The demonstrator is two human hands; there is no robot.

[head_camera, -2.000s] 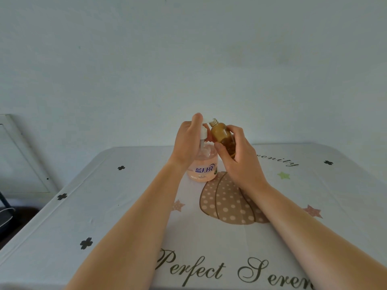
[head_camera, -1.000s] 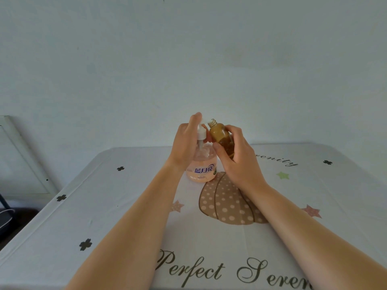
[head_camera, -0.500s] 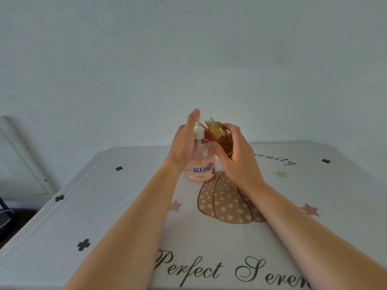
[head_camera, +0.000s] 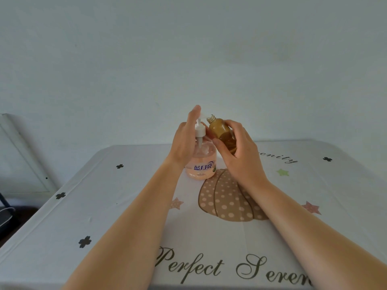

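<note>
Amber bottle (head_camera: pixel 220 130) tilted within right hand (head_camera: pixel 244 160) fingers (head_camera: pixel 237 127), mouth at pump spout (head_camera: pixel 203 116)

Head-worn view, forward-down, close over table (head_camera: pixel 104 216)

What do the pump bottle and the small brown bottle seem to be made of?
The pump bottle looks like clear, glossy plastic: one sees through its wall, and it carries a printed label. Its pump looks like opaque white plastic. The brown bottle is translucent amber with a threaded neck; whether it is glass or plastic, I cannot tell.
</note>
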